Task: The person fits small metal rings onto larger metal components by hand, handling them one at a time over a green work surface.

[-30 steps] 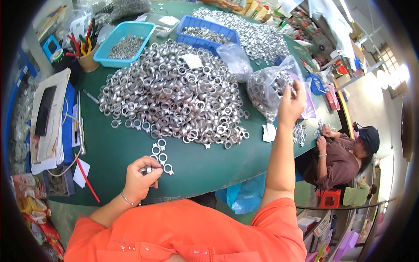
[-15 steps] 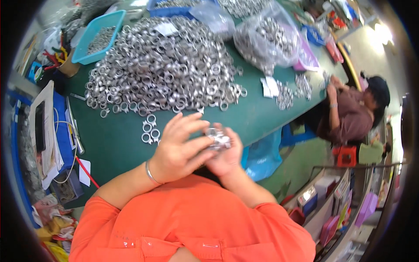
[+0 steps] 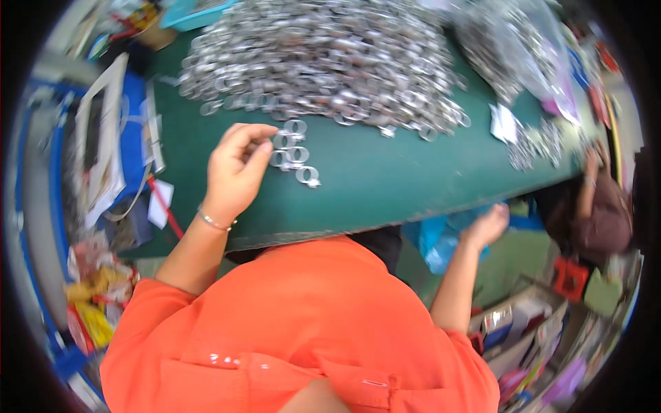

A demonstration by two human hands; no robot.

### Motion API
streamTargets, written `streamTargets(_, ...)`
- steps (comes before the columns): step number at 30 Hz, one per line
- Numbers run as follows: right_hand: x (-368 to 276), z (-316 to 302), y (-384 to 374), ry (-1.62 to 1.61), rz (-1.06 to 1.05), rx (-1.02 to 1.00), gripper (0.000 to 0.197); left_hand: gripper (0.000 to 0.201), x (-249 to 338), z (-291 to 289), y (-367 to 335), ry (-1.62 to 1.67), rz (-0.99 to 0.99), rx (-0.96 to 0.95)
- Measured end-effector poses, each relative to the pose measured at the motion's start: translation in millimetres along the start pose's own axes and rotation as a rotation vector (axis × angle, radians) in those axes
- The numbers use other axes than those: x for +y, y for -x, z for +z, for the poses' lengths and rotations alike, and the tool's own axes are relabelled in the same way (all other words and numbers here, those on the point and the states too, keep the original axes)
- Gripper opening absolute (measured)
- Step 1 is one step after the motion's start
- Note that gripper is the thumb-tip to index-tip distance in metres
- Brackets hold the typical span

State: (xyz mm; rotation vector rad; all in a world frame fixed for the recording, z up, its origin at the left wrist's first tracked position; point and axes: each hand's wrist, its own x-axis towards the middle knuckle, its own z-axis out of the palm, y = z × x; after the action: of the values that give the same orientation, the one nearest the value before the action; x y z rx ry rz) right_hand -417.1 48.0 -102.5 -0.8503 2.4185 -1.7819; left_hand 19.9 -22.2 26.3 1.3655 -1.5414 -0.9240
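My left hand (image 3: 237, 162) reaches over the green table with thumb and fingertips pinched at the edge of a metal ring (image 3: 284, 140). That ring belongs to a small group of several silvery rings with little lugs, lying flat on the table. Off to the right, beyond the table's front edge, my right hand (image 3: 487, 227) is held out beside a blue plastic bag (image 3: 441, 241). Its fingers look curled in and are blurred; whatever they may hold is hidden. A large heap of similar rings (image 3: 323, 62) spreads across the table's far side.
A clear bag of metal parts (image 3: 516, 48) stands at the far right, near a white paper (image 3: 503, 124) and small piles of parts (image 3: 521, 153). A turquoise tray (image 3: 196, 17) sits far left. Papers and a blue folder (image 3: 134, 131) line the left. A co-worker (image 3: 599, 213) sits right.
My hands were together in front of me around metal rings; they have moved apart. The left has gone to the ring group, the right out past the table edge. The view has shifted.
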Motion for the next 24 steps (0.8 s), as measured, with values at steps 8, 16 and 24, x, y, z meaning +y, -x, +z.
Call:
streamTargets(8, -203, 87, 126, -0.241, -0.873, -1.170, 0.016, 0.033, -30, 5, 36, 0.212, -0.275, -0.136)
streamTargets(16, -203, 106, 147, -0.100, -0.875, -1.298, 0.012, 0.019, -12, 3, 36, 0.404, -0.564, -0.219)
streamTargets(24, -211, 92, 147, -0.334, -0.186, -1.613, 0.010, 0.012, -6, 8, 32, 0.588, -0.571, -0.282)
